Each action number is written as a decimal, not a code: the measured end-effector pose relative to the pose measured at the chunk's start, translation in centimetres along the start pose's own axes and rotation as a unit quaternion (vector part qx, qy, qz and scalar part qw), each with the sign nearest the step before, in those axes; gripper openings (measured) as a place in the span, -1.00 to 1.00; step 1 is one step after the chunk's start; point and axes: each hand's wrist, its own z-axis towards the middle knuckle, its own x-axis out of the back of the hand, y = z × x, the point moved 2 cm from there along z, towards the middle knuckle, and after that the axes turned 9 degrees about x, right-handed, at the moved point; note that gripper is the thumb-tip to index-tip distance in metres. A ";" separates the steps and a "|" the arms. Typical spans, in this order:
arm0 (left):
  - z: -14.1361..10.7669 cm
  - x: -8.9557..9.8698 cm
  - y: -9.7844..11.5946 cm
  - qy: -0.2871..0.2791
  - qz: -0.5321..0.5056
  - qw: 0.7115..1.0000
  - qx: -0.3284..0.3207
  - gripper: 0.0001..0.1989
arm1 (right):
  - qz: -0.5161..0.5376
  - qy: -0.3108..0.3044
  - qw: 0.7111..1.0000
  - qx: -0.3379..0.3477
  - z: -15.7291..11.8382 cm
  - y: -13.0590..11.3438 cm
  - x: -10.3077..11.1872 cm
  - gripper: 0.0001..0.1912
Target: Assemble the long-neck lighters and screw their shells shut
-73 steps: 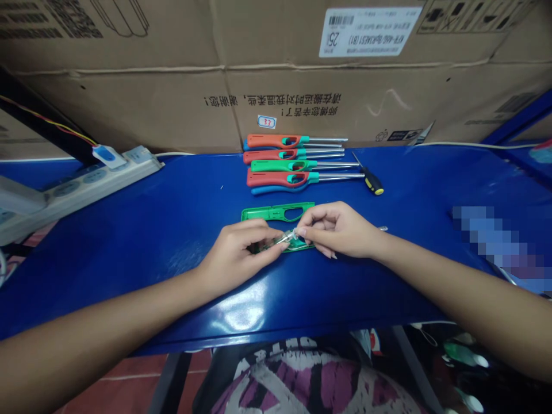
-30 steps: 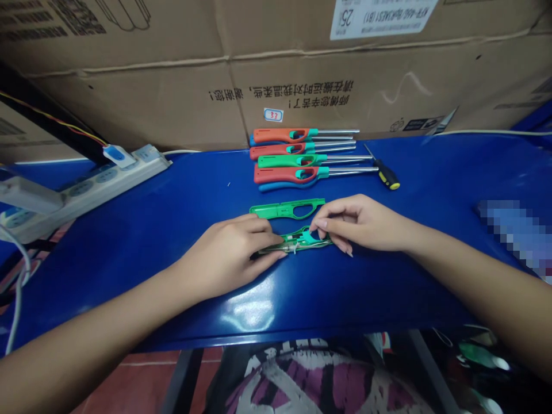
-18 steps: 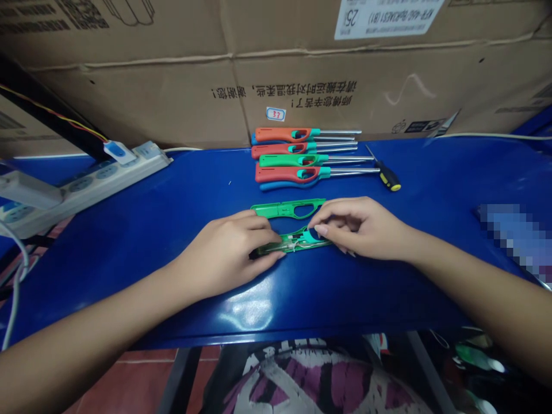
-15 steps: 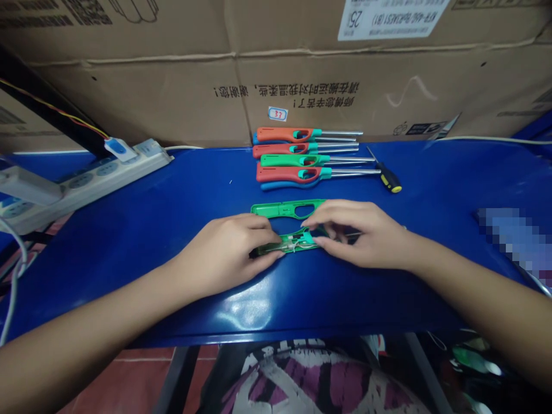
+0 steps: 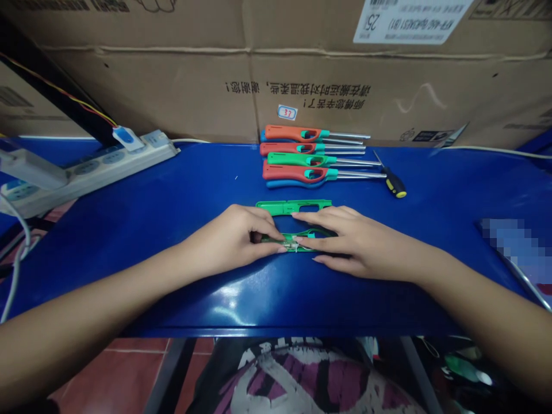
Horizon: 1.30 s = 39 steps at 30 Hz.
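An opened green lighter [image 5: 290, 245] lies on the blue table with its inner parts showing. Its left end sits between the thumb and fingers of my left hand [image 5: 239, 237], which is closed around it. My right hand [image 5: 364, 244] is open over the right side, fingers spread. One fingertip touches the inner parts, and the hand hides the lighter's right end. Just behind lies the loose green casing half [image 5: 272, 208], hollow side up, with another right fingertip close to its lower edge.
Several long-nosed lighters [image 5: 287, 171] in red, green, orange and blue lie stacked behind, beside a black and yellow screwdriver [image 5: 395, 183]. A white power strip [image 5: 97, 167] stands at the left. The cardboard box [image 5: 172, 98] walls off the back. A blurred-out object [image 5: 517, 247] is at the right.
My right hand has shifted left and its fingers have straightened from a curled pose onto the lighter's inner parts. My left hand keeps its hold. The view has moved slightly.
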 end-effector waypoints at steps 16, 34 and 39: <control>-0.3 0.4 0.2 -0.005 0.057 0.998 0.017 -0.91 | 0.000 -0.065 0.998 -0.022 -0.2 -0.3 0.4 -0.50; 0.0 0.2 -0.1 0.006 0.035 0.999 0.035 -0.89 | 0.066 0.000 0.998 -0.025 -0.2 0.2 0.0 -0.57; -0.1 0.0 -0.4 0.021 0.040 0.999 0.021 -0.85 | 0.054 -0.020 0.998 -0.023 0.1 0.3 0.1 -0.56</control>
